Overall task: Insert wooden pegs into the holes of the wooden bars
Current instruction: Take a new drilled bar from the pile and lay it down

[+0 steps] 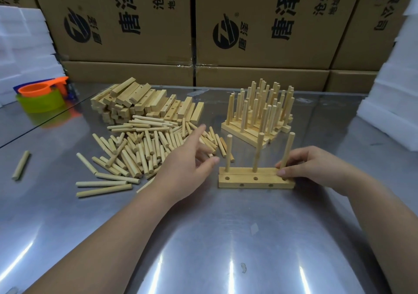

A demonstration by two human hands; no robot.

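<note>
Two wooden bars [248, 181] lie side by side on the metal table. The far bar carries three upright pegs [257, 152]; the near bar shows empty holes on top and on its front face. My right hand [309, 167] grips the right end of the bars, thumb on the near bar beside the right peg. My left hand [187, 169] hovers with fingers spread over the edge of the loose peg pile [140, 149], holding nothing.
A heap of unfilled bars [144, 101] lies behind the pegs. Finished bars with pegs [262, 110] stand at the back right. One stray peg [21, 164] lies far left. Orange and green plastic cups [40, 99], white foam blocks [393, 103] and cardboard boxes [260, 33] ring the table.
</note>
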